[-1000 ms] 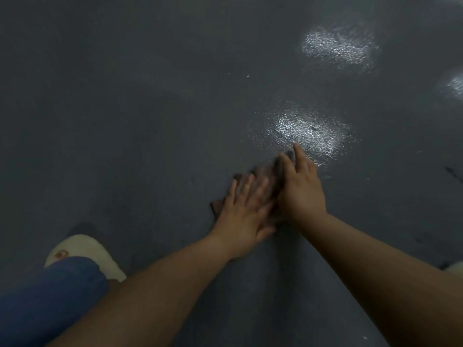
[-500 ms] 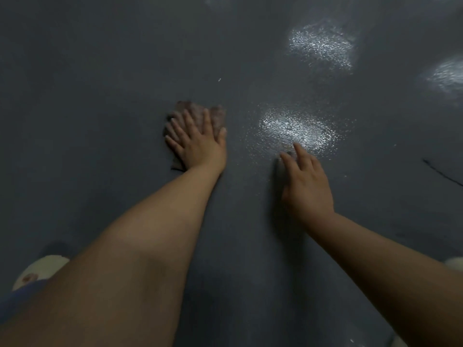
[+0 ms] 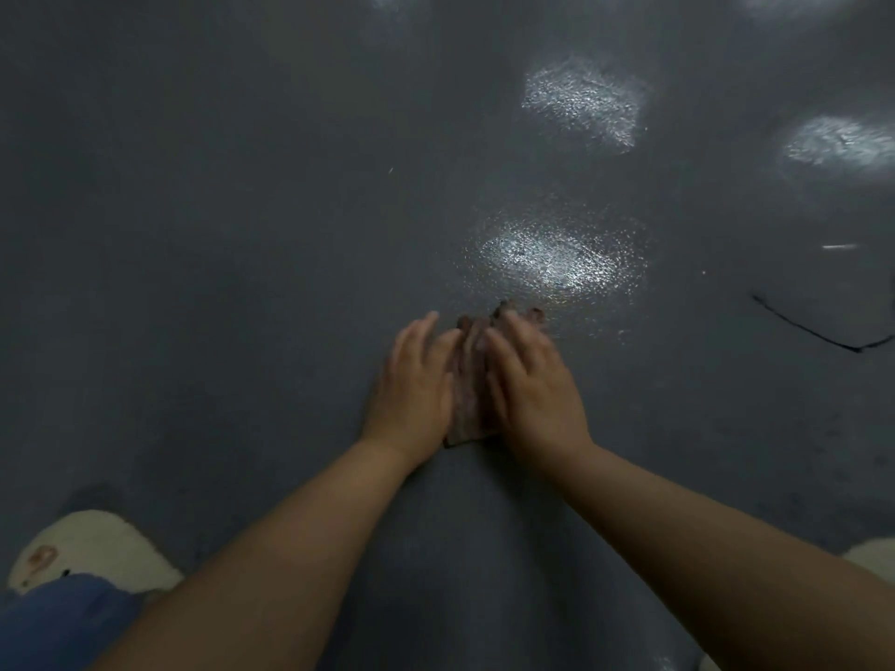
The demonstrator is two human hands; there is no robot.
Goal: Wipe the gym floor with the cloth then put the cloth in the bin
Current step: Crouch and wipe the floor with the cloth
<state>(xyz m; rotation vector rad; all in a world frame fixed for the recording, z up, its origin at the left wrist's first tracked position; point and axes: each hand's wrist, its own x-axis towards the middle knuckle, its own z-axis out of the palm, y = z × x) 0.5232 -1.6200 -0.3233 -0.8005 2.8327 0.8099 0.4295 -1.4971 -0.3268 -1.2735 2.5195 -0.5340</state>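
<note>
A small brownish cloth lies flat on the dark grey gym floor, mostly hidden between and under my two hands. My left hand presses on its left side with straight fingers. My right hand lies flat over its right side, fingers stretched forward. Bits of the cloth show past my right fingertips and at the wrists. No bin is in view.
A white slipper and a blue trouser leg sit at the bottom left; another slipper edge peeks in at the right. Shiny light patches mark the floor ahead. A thin black line runs at the right.
My left hand has slid the cloth back from the far left to the middle, beside my right hand, which now lies on the cloth too.
</note>
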